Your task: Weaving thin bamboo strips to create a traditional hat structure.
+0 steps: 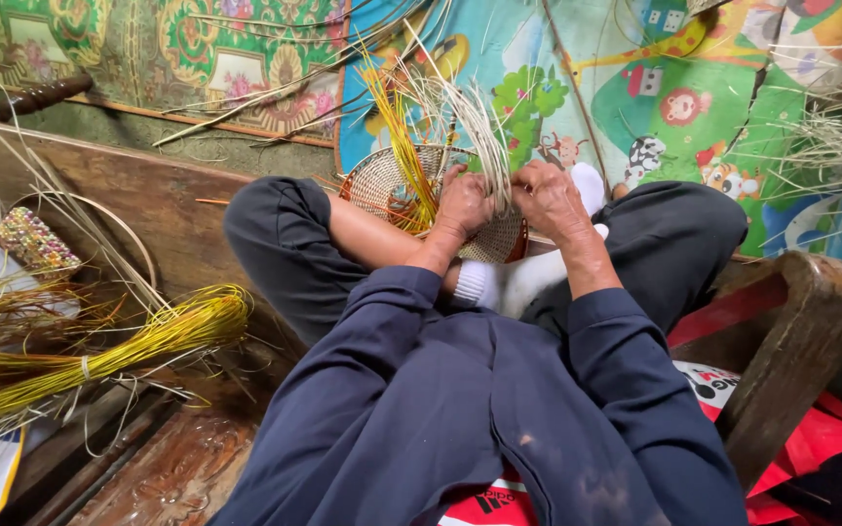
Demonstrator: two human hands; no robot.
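A round, flat woven basket base (380,182) rests on my crossed legs, with pale and yellow strips (411,136) standing up from it. My left hand (464,202) grips the weave at the basket's middle, fingers closed on the strips. Beside it, touching the same bunch of pale strips (487,136), my right hand (548,197) pinches them against the basket's near edge. I wear dark blue sleeves, dark trousers and white socks (518,278).
A tied bundle of yellow-green strips (99,356) lies on the wooden bench at left, near a small woven piece (33,241) and a thin hoop (109,219). Colourful mats cover the floor ahead. A wooden armrest (796,331) stands at right, with loose pale strips (840,136) beyond.
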